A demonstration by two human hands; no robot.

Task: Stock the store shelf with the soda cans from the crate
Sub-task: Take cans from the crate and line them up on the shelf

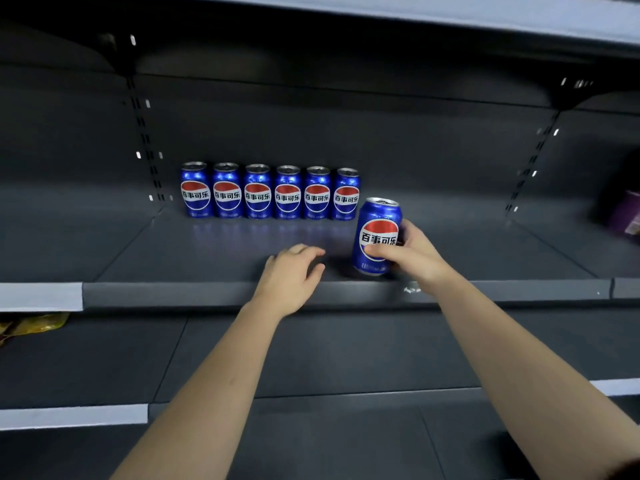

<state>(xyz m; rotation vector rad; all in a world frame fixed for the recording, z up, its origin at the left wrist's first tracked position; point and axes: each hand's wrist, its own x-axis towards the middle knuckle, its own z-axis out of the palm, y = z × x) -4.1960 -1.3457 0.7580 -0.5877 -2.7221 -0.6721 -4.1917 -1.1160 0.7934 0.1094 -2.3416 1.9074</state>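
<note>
Placement step. Left hand point(289, 278) sits at the shelf point(173, 251) front, fingers relaxed, holding nothing. Right hand point(412, 252) grips a Pepsi can point(377, 233), upright near the front edge: blue, red-white roundel facing out. Next move, judged: push it back, label forward, beside the row of six cans point(272, 192) at the rear.

Six blue soda cans point(258, 197) stand upright in a tight row at the back of the shelf point(207, 251). A seventh can point(377, 233), upright in the right hand point(414, 254), is at four o'clock from the row's right end.
</note>
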